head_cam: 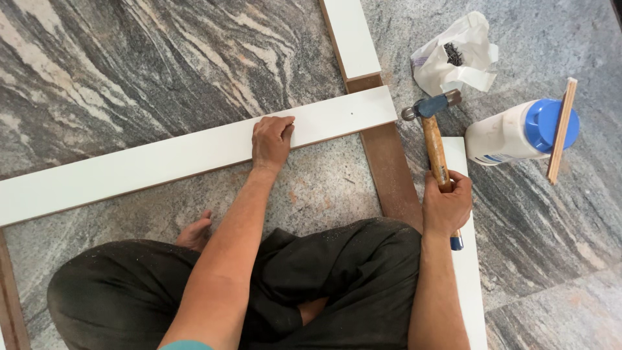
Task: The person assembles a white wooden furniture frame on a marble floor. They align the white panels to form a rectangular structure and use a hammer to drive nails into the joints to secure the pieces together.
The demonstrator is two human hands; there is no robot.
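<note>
place: indoor room used as makeshift carpentry spot | floor: polished grey veined stone slabs [129, 58] | work: white laminated boards [162, 159] laid flat, person sitting cross-legged at 6 o'clock | kit: hammer [435, 146] at 3 o'clock, glue bottle [512, 133] and bag of nails [453, 55] at 2 o'clock

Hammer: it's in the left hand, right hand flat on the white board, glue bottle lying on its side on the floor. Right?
Not quite: the hands are swapped. The head view shows the hammer gripped in the right hand, while the left hand rests flat on the white board. The glue bottle does lie on its side on the floor.
</note>
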